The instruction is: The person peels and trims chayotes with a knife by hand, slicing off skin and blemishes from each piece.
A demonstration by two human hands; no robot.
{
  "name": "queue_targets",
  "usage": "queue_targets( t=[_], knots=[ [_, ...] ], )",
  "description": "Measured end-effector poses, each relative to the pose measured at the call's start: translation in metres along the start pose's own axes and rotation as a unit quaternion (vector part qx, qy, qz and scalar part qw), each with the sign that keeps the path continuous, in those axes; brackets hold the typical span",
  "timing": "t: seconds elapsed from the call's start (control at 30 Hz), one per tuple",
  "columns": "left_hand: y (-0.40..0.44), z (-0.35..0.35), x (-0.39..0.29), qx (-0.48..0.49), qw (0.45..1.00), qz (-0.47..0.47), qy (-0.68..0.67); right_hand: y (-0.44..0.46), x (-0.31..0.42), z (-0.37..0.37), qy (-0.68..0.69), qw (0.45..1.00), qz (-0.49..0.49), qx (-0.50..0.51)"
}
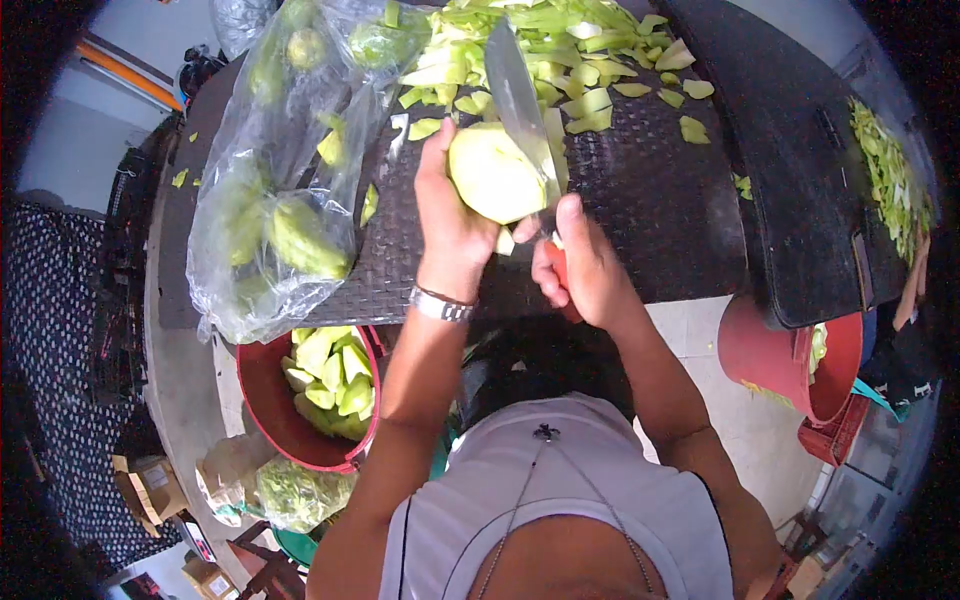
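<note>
My left hand (447,215), with a metal watch on the wrist, cups a large peeled green fruit (490,172) from its left and underneath. The fruit's flesh is pale and smooth; its exact kind I cannot tell. My right hand (592,268) is closed around the red-orange handle of a knife (518,95). The broad blade points up and away, lying along the fruit's right side. A strip of peel (556,140) shows beside the blade, and a small piece (505,241) hangs below the fruit. Both hands are above the near part of the dark woven tabletop (650,210).
Peelings (570,50) cover the table's far side. A clear plastic bag (270,240) of green fruit lies at left. Below stand a red bucket (372,400) of cut pieces and another red bucket (760,350) at right. A dark board (800,170) borders the right side.
</note>
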State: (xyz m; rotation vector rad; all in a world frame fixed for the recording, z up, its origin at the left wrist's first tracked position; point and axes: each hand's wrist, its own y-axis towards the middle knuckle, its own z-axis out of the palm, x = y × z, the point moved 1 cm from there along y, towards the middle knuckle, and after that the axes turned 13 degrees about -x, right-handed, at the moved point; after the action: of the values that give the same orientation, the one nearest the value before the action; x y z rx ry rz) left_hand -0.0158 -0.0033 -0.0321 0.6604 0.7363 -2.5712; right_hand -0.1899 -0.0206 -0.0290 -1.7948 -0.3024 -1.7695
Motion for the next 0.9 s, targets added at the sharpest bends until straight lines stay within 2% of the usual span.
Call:
queue_targets(
  t=[0.07,0.1,0.13,0.17,0.2,0.23,0.3,0.4,0.43,0.5,0.53,0.6,0.63,0.73,0.83,0.9],
  knots=[
    [0.005,0.002,-0.008,-0.087,0.993,0.067,0.033,-0.004,0.011,-0.006,-0.021,0.999,-0.022,-0.039],
    [0.002,-0.007,-0.02,-0.054,0.992,0.064,0.093,-0.007,0.017,-0.01,-0.032,0.997,-0.048,-0.055],
    [0.0,-0.006,-0.035,-0.039,0.962,0.18,0.203,-0.007,0.023,-0.019,-0.047,0.998,-0.032,-0.031],
    [-0.014,-0.006,-0.046,-0.113,0.834,0.4,0.362,-0.004,0.025,-0.029,-0.132,0.988,-0.077,-0.024],
    [-0.024,0.0,-0.056,-0.097,0.785,0.502,0.349,0.001,0.028,-0.04,-0.215,0.969,-0.121,-0.018],
    [-0.032,0.005,-0.074,-0.035,0.679,0.619,0.392,0.006,0.031,-0.05,-0.296,0.941,-0.163,-0.012],
    [-0.077,0.047,-0.096,0.113,0.51,0.67,0.527,0.012,0.056,-0.064,-0.351,0.922,-0.161,0.041],
    [-0.082,0.087,-0.098,0.368,0.3,0.586,0.656,0.022,0.101,-0.067,-0.425,0.881,-0.16,0.134],
    [-0.074,0.091,-0.094,0.375,0.294,0.527,0.704,0.026,0.109,-0.066,-0.448,0.864,-0.161,0.166],
    [-0.053,0.094,-0.085,0.379,0.275,0.399,0.789,0.032,0.113,-0.064,-0.48,0.826,-0.262,0.139],
    [-0.043,0.093,-0.083,0.382,0.279,0.378,0.796,0.035,0.112,-0.063,-0.493,0.803,-0.311,0.125],
    [-0.026,0.09,-0.077,0.392,0.288,0.33,0.809,0.041,0.099,-0.061,-0.447,0.749,-0.485,0.06],
    [-0.024,0.094,-0.077,0.391,0.31,0.286,0.818,0.041,0.095,-0.061,-0.418,0.712,-0.564,0.024],
    [-0.011,0.083,-0.07,0.437,0.353,0.361,0.744,0.034,0.099,-0.061,-0.499,0.717,-0.486,0.02],
    [0.002,0.074,-0.056,0.449,0.417,0.337,0.715,0.036,0.09,-0.071,-0.591,0.66,-0.464,0.013],
    [0.019,0.04,-0.027,0.441,0.469,0.341,0.686,0.042,0.071,-0.08,-0.626,0.635,-0.45,0.042]
  ],
)
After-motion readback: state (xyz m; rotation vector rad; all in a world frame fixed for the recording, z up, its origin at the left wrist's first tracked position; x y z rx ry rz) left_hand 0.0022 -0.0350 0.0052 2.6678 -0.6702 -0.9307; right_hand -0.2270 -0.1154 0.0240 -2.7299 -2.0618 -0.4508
